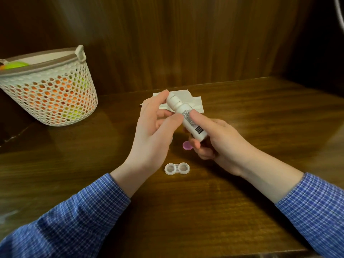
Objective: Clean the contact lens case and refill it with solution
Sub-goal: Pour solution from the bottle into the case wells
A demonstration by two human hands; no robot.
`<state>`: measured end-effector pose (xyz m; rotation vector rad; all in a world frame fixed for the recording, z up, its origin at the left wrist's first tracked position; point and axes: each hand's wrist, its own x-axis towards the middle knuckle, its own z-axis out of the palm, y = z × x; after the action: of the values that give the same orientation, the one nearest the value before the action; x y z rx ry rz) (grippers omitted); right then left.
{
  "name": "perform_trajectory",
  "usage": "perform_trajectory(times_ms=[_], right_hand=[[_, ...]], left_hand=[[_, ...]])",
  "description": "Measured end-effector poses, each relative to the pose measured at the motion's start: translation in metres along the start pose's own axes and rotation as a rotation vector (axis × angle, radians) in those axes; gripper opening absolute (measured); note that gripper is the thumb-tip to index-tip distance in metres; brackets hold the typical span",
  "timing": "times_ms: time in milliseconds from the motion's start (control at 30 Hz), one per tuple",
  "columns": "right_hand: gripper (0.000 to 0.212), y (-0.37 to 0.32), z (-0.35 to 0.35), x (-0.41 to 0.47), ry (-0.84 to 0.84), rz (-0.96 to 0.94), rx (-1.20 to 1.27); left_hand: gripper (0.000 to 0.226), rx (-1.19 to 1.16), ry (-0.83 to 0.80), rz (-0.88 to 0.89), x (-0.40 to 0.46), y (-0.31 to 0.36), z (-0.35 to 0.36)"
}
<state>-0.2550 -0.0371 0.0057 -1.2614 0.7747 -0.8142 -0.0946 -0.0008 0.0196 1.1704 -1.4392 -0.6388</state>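
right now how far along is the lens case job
Done: the lens case lies open on the table, both wells uncapped; one purple cap sits nearby. In hand: the right hand holds the solution bottle, the left hand grips its cap end. Left: filling the wells and recapping.

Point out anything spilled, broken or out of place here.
Nothing stands out. The lens case sits open and flat, a purple cap behind it, tissues dry; both hands hold the bottle.

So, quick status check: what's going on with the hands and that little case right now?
Right hand grips solution bottle; left hand at its cap. Lens case open on table, uncapped. Nothing blocking it.
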Motion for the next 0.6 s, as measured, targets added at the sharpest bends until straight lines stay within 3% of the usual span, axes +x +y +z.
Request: perform_trajectory(times_ms=[367, 600], right_hand=[[0.044, 0.011, -0.001, 0.0, 0.083, -0.125, -0.177], [0.05, 0.01, -0.008, 0.0, -0.044, -0.18, -0.251]], left_hand=[[0.058, 0.004, -0.059, 0.023, -0.001, -0.005, -0.007], [0.057, 0.143, -0.149, 0.14, -0.001, -0.002, -0.012]])
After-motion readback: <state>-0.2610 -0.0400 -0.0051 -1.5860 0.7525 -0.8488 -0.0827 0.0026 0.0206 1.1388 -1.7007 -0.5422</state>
